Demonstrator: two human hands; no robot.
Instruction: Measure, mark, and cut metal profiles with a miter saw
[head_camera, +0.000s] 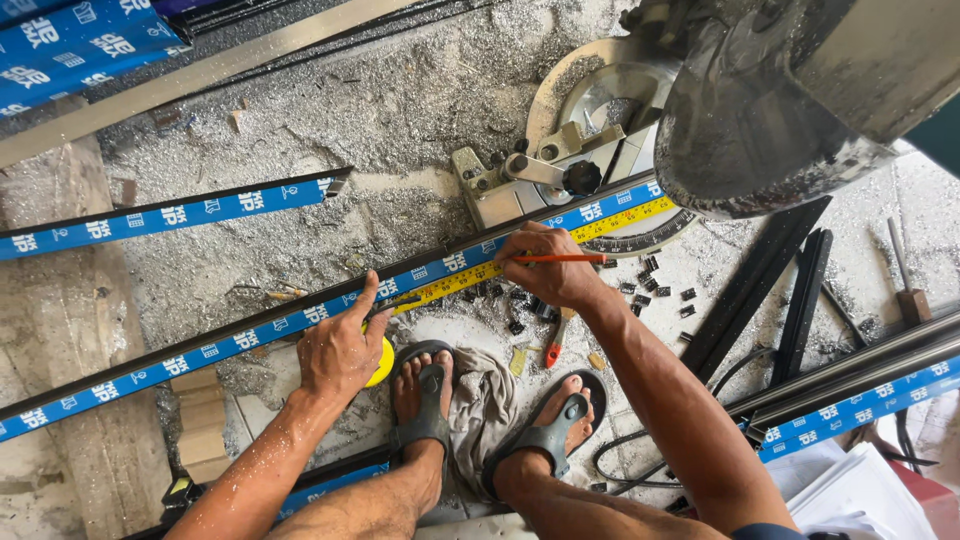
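The person squats on the floor (400, 110), which is thick with grey metal shavings, feet in grey sandals (428, 400). A long dark aluminium profile (250, 335) wrapped in blue protective film runs slantwise across the floor in front of them, from the lower left up to the base of a mitre saw (600, 120) at the upper right.

A yellow tape measure blade (560, 245) lies stretched along the top of the profile. The left hand (340, 350) presses down on the profile, index finger extended onto the tape, with the yellow tape case (383, 362) tucked under the palm; the other fingers are curled around the case. The right hand (545, 265) rests on the profile beside the saw base, its fingers pinched shut on a red pencil (560, 259) held level over the tape.

Small black clips (660, 290) lie scattered just beyond the right hand. A crumpled grey rag (485, 400) sits between the feet. Another blue-filmed profile (170, 215) lies farther out at the left.
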